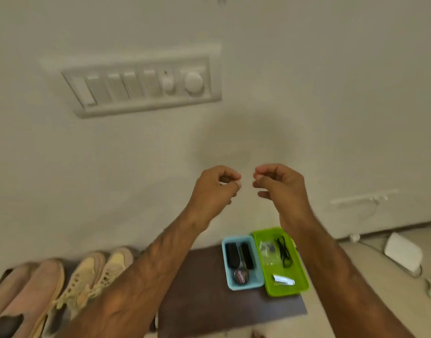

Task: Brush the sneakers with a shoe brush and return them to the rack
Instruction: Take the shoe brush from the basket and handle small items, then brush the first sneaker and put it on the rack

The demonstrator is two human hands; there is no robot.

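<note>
Both my hands are raised in front of the wall, well above the rack. My left hand (pixel 215 185) and my right hand (pixel 279 182) have their fingers curled loosely, fingertips nearly meeting, and I see nothing in either. Below, a pair of tan lace-up sneakers (pixel 97 276) stands on the dark brown rack top (pixel 209 306) at the left. A blue tray (pixel 243 263) on the rack holds two black shoe brushes (pixel 232 254) and a round tin.
A pair of pink slip-on shoes (pixel 31 293) sits left of the sneakers. A green tray (pixel 281 261) with black laces and a small tube stands beside the blue one. A switch panel (pixel 143 86) is on the wall. A white box (pixel 403 251) and cables lie on the floor at right.
</note>
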